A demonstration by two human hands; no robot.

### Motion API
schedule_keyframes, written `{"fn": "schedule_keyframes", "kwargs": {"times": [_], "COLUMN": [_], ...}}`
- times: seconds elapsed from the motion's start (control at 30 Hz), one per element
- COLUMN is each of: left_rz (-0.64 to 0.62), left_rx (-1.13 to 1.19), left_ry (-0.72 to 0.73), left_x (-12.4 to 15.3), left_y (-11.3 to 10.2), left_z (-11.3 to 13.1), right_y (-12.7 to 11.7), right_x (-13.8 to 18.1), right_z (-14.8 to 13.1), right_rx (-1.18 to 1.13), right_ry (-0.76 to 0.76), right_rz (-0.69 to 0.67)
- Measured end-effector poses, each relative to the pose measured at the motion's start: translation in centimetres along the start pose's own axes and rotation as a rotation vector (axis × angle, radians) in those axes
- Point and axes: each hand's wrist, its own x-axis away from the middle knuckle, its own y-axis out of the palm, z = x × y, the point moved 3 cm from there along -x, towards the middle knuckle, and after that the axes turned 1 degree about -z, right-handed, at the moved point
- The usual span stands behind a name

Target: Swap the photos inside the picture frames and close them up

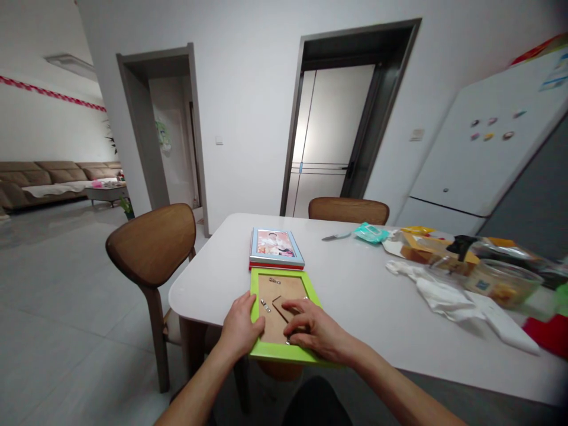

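A bright green picture frame point(313, 290) lies face down at the table's near edge, its brown backing board point(270, 328) turned up. Small metal clips point(265, 306) and an angular slot or stand outline show on the board. My left hand point(242, 325) grips the frame's left side, thumb over the rim. Bent over the lower right of the board, my right hand point(317, 331) has its fingers curled but apart, the lowest fingertips close to a metal clip point(288, 341). Just beyond lies a stack of frames, the light blue one point(276, 245) with a photo on top of a red one point(275, 266).
On the white table point(350, 284) are a knife point(336, 236), a teal wipes packet point(371, 233), crumpled white tissue point(448, 296) and a clear plastic tub point(501, 283). Wooden chairs stand at the left point(155, 245) and far side point(348, 210).
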Motion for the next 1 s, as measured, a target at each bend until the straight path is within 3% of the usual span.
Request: {"fn": "schedule_keyframes", "kwargs": {"times": [0.3, 0.57, 0.7, 0.83, 0.93, 1.0], "left_rz": [0.0, -0.015, 0.017, 0.051, 0.05, 0.064], "left_rx": [-0.006, 0.016, 0.202, 0.387, 0.519, 0.582], "left_ry": [0.008, -0.024, -0.083, -0.103, -0.154, -0.203], "left_x": [0.0, 0.0, -0.3, -0.7, -1.0, -1.1], "left_y": [-0.2, -0.5, -0.8, -1.5, -2.7, -4.0], "left_z": [0.1, 0.1, 0.8, 1.6, 0.9, -0.5], "right_y": [-0.1, -0.3, -1.5, -2.5, -3.1, -3.7], "right_x": [-0.2, -1.0, -1.4, -2.0, -2.3, -2.2], "right_z": [0.7, 0.8, 0.2, -2.3, -3.9, -3.4], "right_rx": [0.056, 0.125, 0.154, 0.122, 0.044, 0.009], "right_ry": [0.116, 0.194, 0.199, 0.121, 0.027, 0.037], "right_rz": [0.246, 0.281, 0.331, 0.385, 0.408, 0.451]}}
